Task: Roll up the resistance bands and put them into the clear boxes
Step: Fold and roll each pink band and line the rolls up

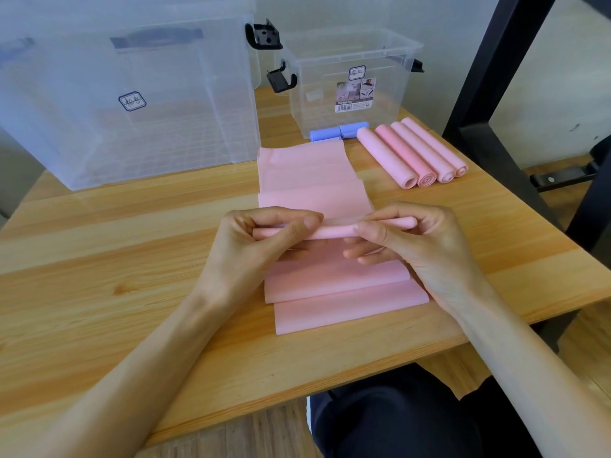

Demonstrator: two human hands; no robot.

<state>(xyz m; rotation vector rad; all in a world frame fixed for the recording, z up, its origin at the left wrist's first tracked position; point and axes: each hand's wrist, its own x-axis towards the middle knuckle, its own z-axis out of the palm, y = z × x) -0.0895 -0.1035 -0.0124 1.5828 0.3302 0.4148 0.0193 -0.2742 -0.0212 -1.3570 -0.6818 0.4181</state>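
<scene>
Pink band [317, 193] roll ends hidden by left hand [264, 239], right hand [410, 239].

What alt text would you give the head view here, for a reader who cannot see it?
A left hand and a right hand pinch the thin rolled start of a pink resistance band lying flat on a wooden table. Four rolled pink bands and blue rolls lie in front of a small clear box, beside a large clear box.

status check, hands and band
Left hand and right hand pinching pink band, roll just started. Four pink rolls waiting. Small clear box open, nothing blocking.
</scene>
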